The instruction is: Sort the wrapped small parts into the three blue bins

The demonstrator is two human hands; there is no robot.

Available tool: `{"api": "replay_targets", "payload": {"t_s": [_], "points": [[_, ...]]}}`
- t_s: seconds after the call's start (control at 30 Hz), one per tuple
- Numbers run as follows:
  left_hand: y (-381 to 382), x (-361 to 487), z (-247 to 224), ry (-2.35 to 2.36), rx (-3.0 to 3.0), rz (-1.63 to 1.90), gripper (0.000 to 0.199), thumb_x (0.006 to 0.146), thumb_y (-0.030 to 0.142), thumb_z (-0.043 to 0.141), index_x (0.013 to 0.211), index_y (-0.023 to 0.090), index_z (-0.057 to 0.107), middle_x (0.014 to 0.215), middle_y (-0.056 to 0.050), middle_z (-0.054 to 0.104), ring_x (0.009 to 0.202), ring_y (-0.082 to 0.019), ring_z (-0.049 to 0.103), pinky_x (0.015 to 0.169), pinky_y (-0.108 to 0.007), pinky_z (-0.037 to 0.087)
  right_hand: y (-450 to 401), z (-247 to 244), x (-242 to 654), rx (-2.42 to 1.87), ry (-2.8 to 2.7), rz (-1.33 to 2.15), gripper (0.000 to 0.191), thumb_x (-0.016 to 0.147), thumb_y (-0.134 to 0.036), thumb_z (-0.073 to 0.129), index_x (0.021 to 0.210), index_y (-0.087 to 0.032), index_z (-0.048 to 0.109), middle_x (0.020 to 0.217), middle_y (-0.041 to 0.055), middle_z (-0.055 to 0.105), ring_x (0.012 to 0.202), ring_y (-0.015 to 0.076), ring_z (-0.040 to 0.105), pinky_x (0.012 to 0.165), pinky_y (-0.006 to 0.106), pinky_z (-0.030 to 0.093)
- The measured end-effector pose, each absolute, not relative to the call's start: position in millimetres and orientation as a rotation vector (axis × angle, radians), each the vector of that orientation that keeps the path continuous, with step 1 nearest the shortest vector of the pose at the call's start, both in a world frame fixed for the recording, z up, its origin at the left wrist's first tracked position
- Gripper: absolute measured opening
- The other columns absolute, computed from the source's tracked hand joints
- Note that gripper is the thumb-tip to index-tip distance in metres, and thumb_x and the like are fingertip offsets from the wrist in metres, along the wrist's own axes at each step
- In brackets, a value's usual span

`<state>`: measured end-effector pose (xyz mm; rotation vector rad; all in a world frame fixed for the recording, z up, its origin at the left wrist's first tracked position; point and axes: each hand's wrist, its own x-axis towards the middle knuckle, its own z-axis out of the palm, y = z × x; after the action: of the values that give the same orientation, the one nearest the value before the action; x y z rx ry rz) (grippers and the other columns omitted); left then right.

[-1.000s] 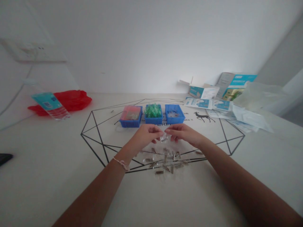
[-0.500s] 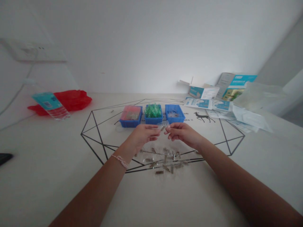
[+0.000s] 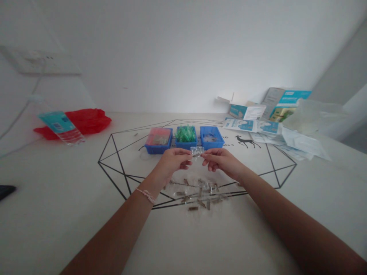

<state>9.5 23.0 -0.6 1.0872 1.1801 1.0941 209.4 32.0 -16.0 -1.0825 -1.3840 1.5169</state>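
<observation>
Between my two hands, a small clear plastic bag point(image 3: 197, 150) is stretched flat, with a thin brownish piece inside it. My left hand point(image 3: 176, 158) pinches the bag's left side, and my right hand point(image 3: 219, 158) pinches its right side. Several similar clear bags point(image 3: 201, 191) with small metallic-looking pieces lie scattered on the table below my hands. Just beyond my hands stand three blue bins: the left bin point(image 3: 157, 149) holds pinkish and pale items, the middle bin point(image 3: 186, 145) green translucent pieces, the right bin point(image 3: 214, 144) a few small clear items.
A bottle point(image 3: 61, 126) lies by a red plastic bag point(image 3: 90, 120) at the left. At the back right are opened boxes point(image 3: 250, 112), flat white packets point(image 3: 301, 142) and a clear bag point(image 3: 312, 116). A dark object point(image 3: 7, 190) sits at the left edge.
The small bag has turned from slanted to flat and level between my hands, facing me more. My fingers have shifted slightly around its sides.
</observation>
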Motion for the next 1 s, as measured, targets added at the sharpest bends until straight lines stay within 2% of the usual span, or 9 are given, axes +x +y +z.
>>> {"api": "replay_targets", "payload": {"t_s": [0.13,0.3,0.43,0.53,0.63,0.8,0.9,1.0], "points": [[25,11,-2,1.181,1.182,1.200,0.017,0.059,0.012,0.080,0.073,0.013,0.070,0.073,-0.006,0.073,0.072,-0.018,0.070,0.078,-0.035,0.056,34,-17,209,-1.032,-1.331,1.460,0.016,0.072,-0.029,0.075,0.082,-0.017,0.078,0.095,0.0104,0.078,0.073,0.0167,0.071,0.058,0.024,0.053],[28,11,-6,1.088,1.325,1.343,0.048,0.052,0.008,0.081,0.096,0.014,0.064,0.077,-0.003,0.075,0.076,-0.020,0.072,0.082,-0.037,0.057,38,-22,209,-0.950,-1.510,1.120,0.018,0.069,-0.023,0.074,0.085,-0.024,0.081,0.091,0.0038,0.079,0.086,0.0190,0.072,0.077,0.032,0.056],[28,13,-6,1.045,1.351,1.410,0.058,0.051,0.009,0.082,0.104,0.017,0.058,0.077,-0.001,0.074,0.077,-0.020,0.073,0.084,-0.038,0.057,40,-24,209,-0.903,-1.592,0.970,0.017,0.072,-0.027,0.075,0.088,-0.025,0.081,0.095,0.0039,0.079,0.090,0.0208,0.072,0.086,0.037,0.055],[28,15,-5,1.059,1.320,1.381,0.055,0.051,0.011,0.084,0.100,0.015,0.061,0.076,-0.001,0.074,0.075,-0.019,0.072,0.081,-0.036,0.057,41,-25,209,-0.957,-1.620,0.914,0.021,0.070,-0.031,0.079,0.090,-0.024,0.081,0.094,0.0049,0.079,0.082,0.0198,0.070,0.077,0.034,0.054],[27,16,-4,1.092,1.267,1.314,0.035,0.058,0.022,0.085,0.087,0.013,0.067,0.073,-0.004,0.074,0.069,-0.018,0.070,0.074,-0.034,0.057,41,-25,208,-1.000,-1.598,0.923,0.020,0.070,-0.037,0.081,0.082,-0.021,0.078,0.085,0.0043,0.077,0.069,0.0160,0.064,0.065,0.029,0.050],[23,18,-2,1.196,1.265,1.186,0.025,0.066,0.028,0.081,0.082,0.013,0.069,0.070,-0.005,0.072,0.060,-0.016,0.067,0.055,-0.027,0.051,37,-20,206,-1.047,-1.526,1.147,0.027,0.073,-0.045,0.077,0.071,-0.018,0.073,0.068,0.0022,0.069,0.059,0.0118,0.056,0.054,0.025,0.042],[23,19,-3,1.273,1.353,1.081,0.021,0.066,0.024,0.080,0.080,0.015,0.068,0.061,-0.001,0.067,0.051,-0.014,0.060,0.047,-0.024,0.042,39,-18,208,-1.097,-1.349,1.257,0.028,0.070,-0.043,0.080,0.068,-0.017,0.071,0.073,0.0044,0.071,0.057,0.0098,0.054,0.051,0.024,0.040],[22,21,-9,1.257,1.508,0.940,0.014,0.066,0.024,0.077,0.073,0.016,0.067,0.060,-0.001,0.064,0.053,-0.014,0.058,0.050,-0.025,0.042,43,-15,214,-1.108,-1.120,1.284,0.027,0.070,-0.042,0.082,0.074,-0.017,0.072,0.085,0.0065,0.074,0.058,0.0087,0.054,0.050,0.022,0.040]]}}
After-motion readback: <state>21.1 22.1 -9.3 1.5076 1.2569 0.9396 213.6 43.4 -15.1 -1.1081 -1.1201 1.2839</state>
